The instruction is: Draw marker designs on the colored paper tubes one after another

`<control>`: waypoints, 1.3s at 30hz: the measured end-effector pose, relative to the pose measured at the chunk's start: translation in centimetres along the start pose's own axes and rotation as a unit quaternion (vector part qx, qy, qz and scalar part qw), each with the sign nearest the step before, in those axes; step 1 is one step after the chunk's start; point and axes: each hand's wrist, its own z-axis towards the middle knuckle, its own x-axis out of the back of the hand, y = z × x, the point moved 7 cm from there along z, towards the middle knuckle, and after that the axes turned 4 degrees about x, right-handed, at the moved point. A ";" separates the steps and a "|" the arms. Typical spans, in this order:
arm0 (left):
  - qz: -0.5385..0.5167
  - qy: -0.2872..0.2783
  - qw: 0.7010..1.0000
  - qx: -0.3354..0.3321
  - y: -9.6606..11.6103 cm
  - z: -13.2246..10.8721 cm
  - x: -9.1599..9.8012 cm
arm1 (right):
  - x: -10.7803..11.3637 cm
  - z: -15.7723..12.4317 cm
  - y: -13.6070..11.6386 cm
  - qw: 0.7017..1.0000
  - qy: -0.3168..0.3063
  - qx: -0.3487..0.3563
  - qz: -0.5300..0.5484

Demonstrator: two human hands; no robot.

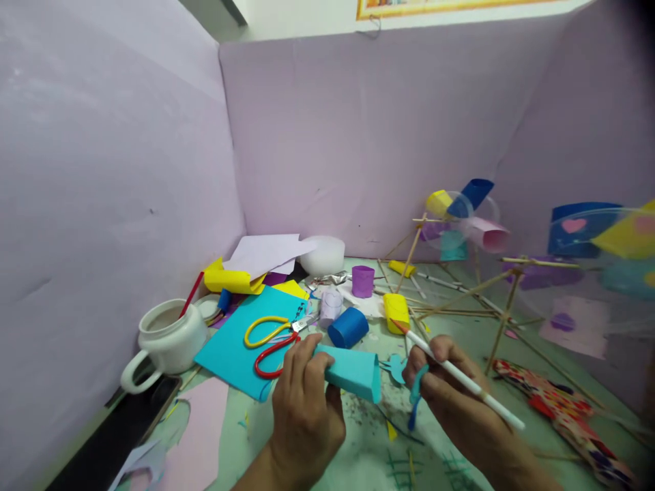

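My left hand (307, 409) is closed round a turquoise paper tube (355, 374) lying sideways, its open end toward the right. In my right hand (450, 389) is a white brush (475, 387) with an orange-brown tip, pointing up and left near a yellow paper tube (396, 312). A small curled turquoise strip (418, 385) shows at the fingers of that hand. Just behind the turquoise tube lies a blue paper tube (348, 328). Scissors (276, 341) with yellow and red handles rest on a turquoise sheet (230, 348), left of my left hand.
A white pot (171, 337) and a dark phone (123, 436) are at the left. Purple (363, 281) and pale lilac (331, 306) tubes stand behind. On the right are stick frames (504, 314) with paper wheels and a patterned cloth (557, 409). Lilac walls (358, 136) surround the table.
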 end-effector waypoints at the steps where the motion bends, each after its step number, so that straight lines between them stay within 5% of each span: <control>1: -0.028 -0.020 0.999 0.030 -0.4 -0.1 -0.2 | -0.2 -0.2 0.0 1.000 -0.026 0.006 0.000; 3: -0.108 -0.094 0.977 0.159 -1.9 -0.4 -1.4 | -0.7 -0.6 0.5 0.997 -0.073 0.001 -0.006; 6: -0.258 -0.219 0.861 0.380 -3.3 -1.9 -3.7 | -1.0 -1.1 1.4 0.995 -0.090 -0.027 -0.042; 9: -0.385 -0.284 0.764 0.433 -2.1 -2.1 -4.9 | -0.8 -1.1 1.6 0.996 -0.031 -0.031 -0.075; 12: -0.432 -0.334 0.722 0.425 -0.9 -1.9 -5.3 | -1.0 -0.8 1.7 0.993 0.007 -0.036 -0.108; 19: -0.446 -0.372 0.695 0.423 -0.1 -2.4 -5.8 | -1.3 -1.1 1.3 0.980 0.048 -0.020 -0.192; 31: -0.400 -0.398 0.715 0.413 -0.4 -2.4 -6.2 | -2.1 -1.2 1.2 0.979 0.014 0.013 -0.200; 39: -0.447 -0.385 0.661 0.463 -0.4 -2.9 -6.4 | -2.2 -1.2 1.0 0.978 0.018 0.003 -0.207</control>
